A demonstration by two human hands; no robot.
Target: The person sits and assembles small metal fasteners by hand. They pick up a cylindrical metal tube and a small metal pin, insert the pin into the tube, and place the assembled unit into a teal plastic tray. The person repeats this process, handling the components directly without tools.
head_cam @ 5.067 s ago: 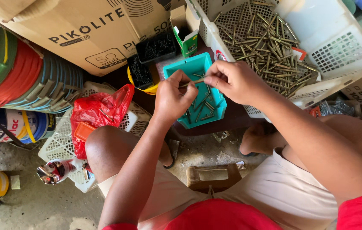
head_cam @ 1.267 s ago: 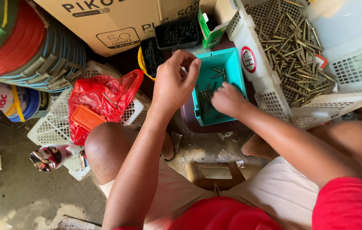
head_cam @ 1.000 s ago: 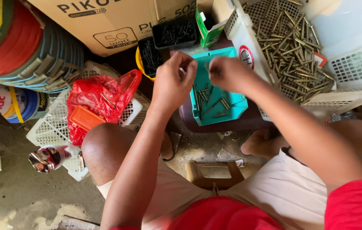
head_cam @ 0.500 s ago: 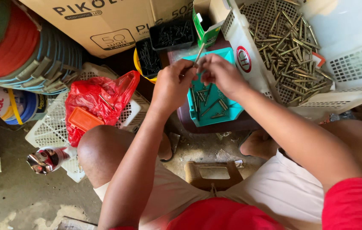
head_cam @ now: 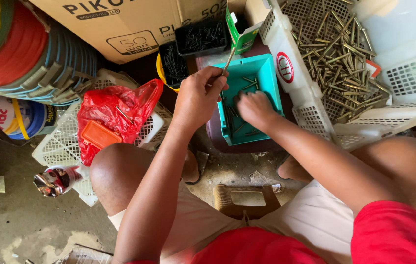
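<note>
**Hands at work over a tray of screws**

A left hand (head_cam: 199, 95) pinches a long screw (head_cam: 228, 59) upright above the teal tray (head_cam: 268, 73), while the right hand (head_cam: 255, 108) reaches down into it, fingers curled among loose screws; its grip cannot be made out. Beside the tray, a white slotted basket (head_cam: 300, 78) holds a heap of brass-coloured screws, and two black trays (head_cam: 202, 36) hold dark ones.

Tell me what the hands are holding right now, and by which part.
The left hand pinches a long screw by its lower end. The right hand reaches into the teal tray; any hold there is hidden.
</note>
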